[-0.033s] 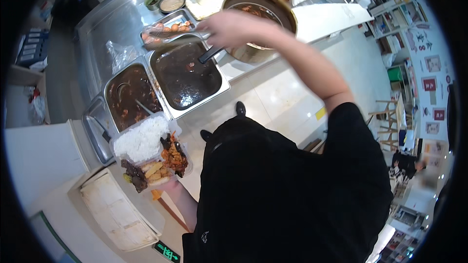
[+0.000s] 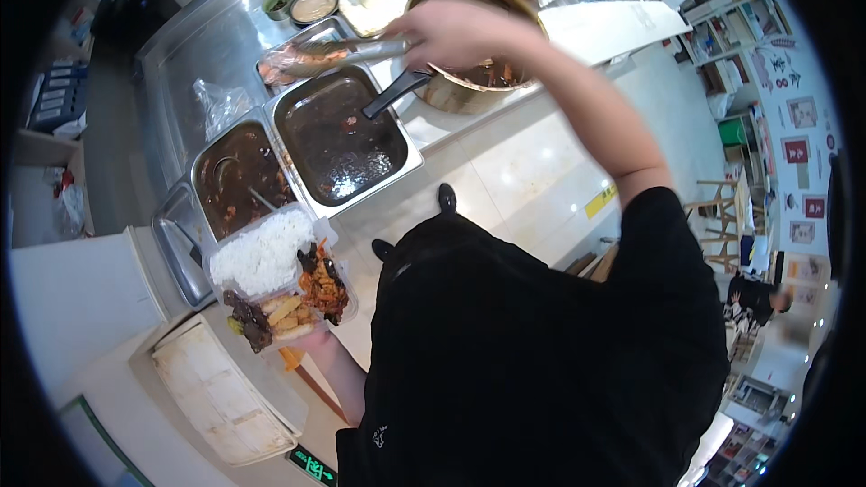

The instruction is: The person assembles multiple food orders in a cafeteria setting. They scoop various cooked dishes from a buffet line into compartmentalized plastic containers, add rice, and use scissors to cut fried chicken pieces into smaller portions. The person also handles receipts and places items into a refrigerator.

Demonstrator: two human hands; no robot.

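Observation:
My left hand [image 2: 314, 341] supports from below a clear plastic meal box [image 2: 336, 227], partly hidden by it. White rice [image 2: 262, 257], shredded vegetables [image 2: 323, 287], pale yellow pieces [image 2: 290, 316] and dark meat [image 2: 251, 320] fill the box. My right hand [image 2: 456, 32], blurred, is closed on metal tongs [image 2: 361, 52] whose tips reach left over a small tray [image 2: 336, 29]. Whether the tongs grip anything, I cannot tell. Below that hand, a black-handled utensil [image 2: 397, 93] leans on a square pan of dark sauce [image 2: 343, 140].
Another sauce pan [image 2: 239, 176] holds a ladle, beside a metal lid [image 2: 176, 225]. Behind my right hand stands a large round pot [image 2: 460, 95]. A plastic bag [image 2: 221, 108], a green cup [image 2: 277, 5] and a round bowl [image 2: 314, 6] occupy the steel counter [image 2: 171, 72].
My right hand has shifted slightly right and up with the tongs, which now show more clearly. Eggs seen in the small tray before are now mostly covered. The meal box stays put.

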